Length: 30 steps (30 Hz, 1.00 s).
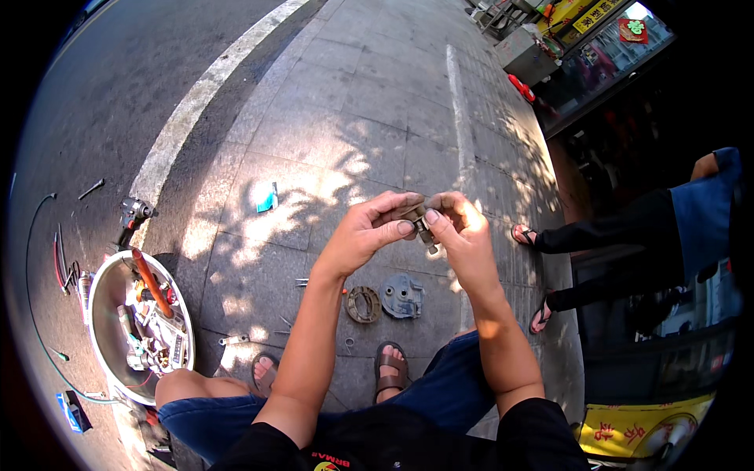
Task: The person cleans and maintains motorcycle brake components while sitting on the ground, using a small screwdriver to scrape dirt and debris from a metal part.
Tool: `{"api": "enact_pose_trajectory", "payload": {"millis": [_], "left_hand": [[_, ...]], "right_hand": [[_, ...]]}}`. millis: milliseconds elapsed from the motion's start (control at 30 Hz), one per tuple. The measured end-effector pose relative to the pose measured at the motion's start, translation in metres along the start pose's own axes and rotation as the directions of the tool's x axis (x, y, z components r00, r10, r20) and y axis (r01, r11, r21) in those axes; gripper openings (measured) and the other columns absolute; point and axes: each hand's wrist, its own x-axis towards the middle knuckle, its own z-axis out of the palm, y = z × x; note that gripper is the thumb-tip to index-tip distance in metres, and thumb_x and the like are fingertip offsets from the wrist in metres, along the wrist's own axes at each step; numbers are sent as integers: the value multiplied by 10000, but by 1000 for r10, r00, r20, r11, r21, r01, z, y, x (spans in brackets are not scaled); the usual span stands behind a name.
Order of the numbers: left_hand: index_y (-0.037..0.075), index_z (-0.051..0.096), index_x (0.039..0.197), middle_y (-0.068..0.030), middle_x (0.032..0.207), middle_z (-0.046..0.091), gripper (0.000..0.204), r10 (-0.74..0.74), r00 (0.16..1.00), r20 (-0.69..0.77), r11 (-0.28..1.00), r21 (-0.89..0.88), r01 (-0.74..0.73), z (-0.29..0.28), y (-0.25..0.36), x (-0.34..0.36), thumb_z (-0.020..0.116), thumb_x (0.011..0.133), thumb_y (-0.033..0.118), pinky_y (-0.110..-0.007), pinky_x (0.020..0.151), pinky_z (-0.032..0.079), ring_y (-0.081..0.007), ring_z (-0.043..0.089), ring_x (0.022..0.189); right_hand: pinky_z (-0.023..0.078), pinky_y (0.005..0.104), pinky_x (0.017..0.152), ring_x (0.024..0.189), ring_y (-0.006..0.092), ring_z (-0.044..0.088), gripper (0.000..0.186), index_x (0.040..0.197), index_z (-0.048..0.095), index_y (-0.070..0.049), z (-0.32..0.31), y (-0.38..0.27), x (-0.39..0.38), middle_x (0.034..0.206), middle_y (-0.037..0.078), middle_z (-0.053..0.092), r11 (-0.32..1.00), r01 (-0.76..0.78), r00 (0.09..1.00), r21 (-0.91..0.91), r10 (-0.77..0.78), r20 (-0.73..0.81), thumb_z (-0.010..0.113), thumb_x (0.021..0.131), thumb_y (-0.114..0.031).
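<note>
My left hand [378, 228] and my right hand [458, 231] are closed around a small dark, dirty metal part [423, 229], raised in front of me at the middle of the view. Its lower end sticks out between my thumbs; the rest is partly hidden by my fingers. On the pavement below, between my forearms, lie a rusty ring-shaped part [363, 304] and a grey round plate with holes [402, 295]. A few small tools [301, 282] and a small ring [349, 342] lie near them.
At left are a metal basin [100, 330] full of tools, a power tool [133, 215], a hose [31, 267] and a blue box [73, 413]. A blue packet [267, 196] lies ahead. A standing person [695, 228] is at right, by a shopfront and a grey cabinet [525, 55].
</note>
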Motion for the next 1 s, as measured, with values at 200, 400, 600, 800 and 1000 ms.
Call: {"api": "enact_pose_trajectory", "payload": {"millis": [200, 400, 600, 800, 1000], "left_hand": [[-60, 528, 1270, -125, 1185, 607, 497, -1, 1000, 1, 999, -33, 1, 0, -8, 3, 692, 867, 180, -339, 896, 520, -203, 610, 1050], [-62, 522, 1278, -133, 1197, 608, 504, -10, 1000, -1, 998, -64, 10, 0, -10, 4, 691, 867, 176, -343, 912, 514, -206, 603, 1071], [-52, 521, 1289, -130, 1205, 605, 513, 20, 1000, -14, 998, -57, -20, 1, -6, 3, 695, 860, 169, -345, 910, 515, -205, 598, 1081], [-34, 515, 1297, -112, 1205, 604, 465, 66, 998, 14, 982, -178, -63, 0, -2, 0, 667, 878, 98, -309, 901, 521, -181, 598, 1088], [-35, 497, 1316, -114, 1236, 597, 549, 25, 1000, -16, 997, -70, -27, 4, 2, -1, 709, 838, 134, -333, 967, 488, -208, 579, 1144]], "right_hand": [[453, 225, 606, 693, 67, 547, 125, 994, 607, 30, -4, 10, 1, 844, 18, 588, 1000, 15, 1000, -22, -15, -9, 600, 912, -64], [482, 241, 627, 722, 106, 596, 128, 1001, 623, 28, -6, 12, 1, 884, 56, 592, 959, 210, 977, -189, -212, 11, 618, 883, -21], [492, 264, 615, 727, 149, 622, 156, 1002, 643, -6, -1, 1, -2, 876, 85, 603, 841, 381, 921, -383, -382, 76, 647, 847, -16], [493, 283, 621, 742, 165, 618, 153, 975, 652, -9, -8, 1, 4, 908, 85, 616, 775, 367, 918, -515, -391, 66, 674, 827, -44], [493, 283, 632, 738, 172, 614, 183, 978, 647, -7, -8, -5, -2, 922, 96, 610, 806, 377, 912, -456, -409, 30, 693, 804, -41]]}}
